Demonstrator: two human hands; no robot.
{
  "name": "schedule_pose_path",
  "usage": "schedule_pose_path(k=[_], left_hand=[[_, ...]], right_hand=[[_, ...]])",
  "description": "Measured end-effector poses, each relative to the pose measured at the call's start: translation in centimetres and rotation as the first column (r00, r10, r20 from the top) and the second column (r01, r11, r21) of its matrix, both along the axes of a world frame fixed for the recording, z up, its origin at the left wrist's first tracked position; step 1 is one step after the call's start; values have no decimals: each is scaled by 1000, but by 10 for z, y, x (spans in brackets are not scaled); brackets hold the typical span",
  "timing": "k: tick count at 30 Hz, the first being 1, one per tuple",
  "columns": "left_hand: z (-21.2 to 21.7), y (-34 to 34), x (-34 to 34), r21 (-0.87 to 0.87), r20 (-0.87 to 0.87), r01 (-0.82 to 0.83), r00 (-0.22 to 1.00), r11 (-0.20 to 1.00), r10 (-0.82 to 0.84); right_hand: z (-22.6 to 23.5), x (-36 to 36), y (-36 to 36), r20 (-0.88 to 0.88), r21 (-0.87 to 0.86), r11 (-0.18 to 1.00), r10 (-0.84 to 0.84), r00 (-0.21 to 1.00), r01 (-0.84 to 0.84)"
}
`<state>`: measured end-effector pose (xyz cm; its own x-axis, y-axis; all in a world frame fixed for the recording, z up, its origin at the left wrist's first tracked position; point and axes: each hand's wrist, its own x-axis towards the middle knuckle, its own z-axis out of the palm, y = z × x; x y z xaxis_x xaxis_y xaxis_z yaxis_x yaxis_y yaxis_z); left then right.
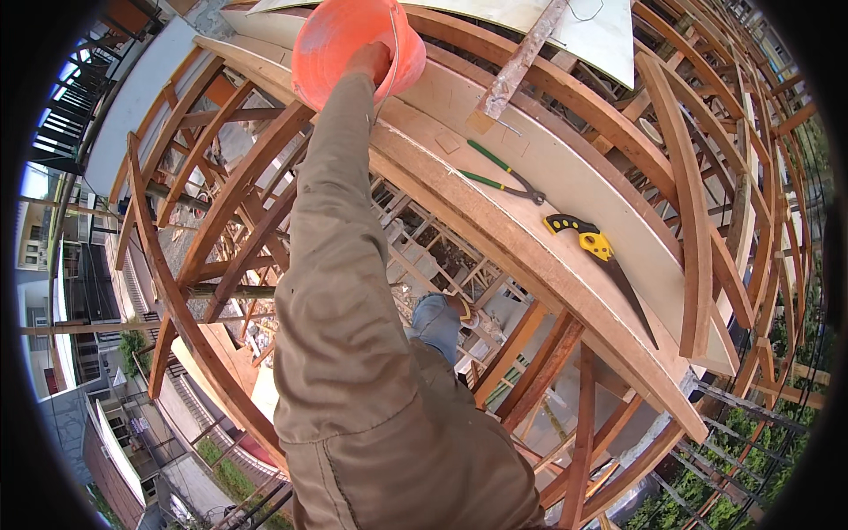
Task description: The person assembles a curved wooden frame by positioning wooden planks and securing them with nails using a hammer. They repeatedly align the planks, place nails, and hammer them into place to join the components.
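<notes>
An orange bucket with a thin wire handle stands at the top, at the far end of the plywood ledge. My left hand reaches into its mouth at the end of a stretched-out, brown-sleeved arm. The fingers are hidden inside, so their grip does not show. On the ledge, right of my arm, lie green-handled pincers with their handles apart. Nearer to me rests a curved handsaw with a yellow and black handle and a dark blade. My right hand is out of sight.
A long wooden beam edges the plywood ledge. Nails lie by a pale-spattered bar. Curved-looking timbers rise at right, more framing at left. Below is a deep drop; a blue-clad leg shows over it.
</notes>
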<state>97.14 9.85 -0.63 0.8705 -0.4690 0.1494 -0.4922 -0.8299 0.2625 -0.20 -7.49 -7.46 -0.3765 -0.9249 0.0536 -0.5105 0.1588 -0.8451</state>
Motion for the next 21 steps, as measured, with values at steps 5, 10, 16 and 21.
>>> schedule_pose_path(k=[5,10,16,21], left_hand=[[-2,-9,11,-36,-50,-36,998,999,35],[-6,-8,21,-138,-104,-69,993,988,55],[-26,15,33,-521,-295,-225,953,823,74],[-42,50,62,-769,-441,-260,877,584,-190]], right_hand=[[-1,-13,17,10,3,997,-72,997,72],[-3,-22,30,19,1,992,-125,992,125],[1,-35,48,6,-14,984,-176,984,176],[4,-49,65,9,-26,976,-214,977,214]])
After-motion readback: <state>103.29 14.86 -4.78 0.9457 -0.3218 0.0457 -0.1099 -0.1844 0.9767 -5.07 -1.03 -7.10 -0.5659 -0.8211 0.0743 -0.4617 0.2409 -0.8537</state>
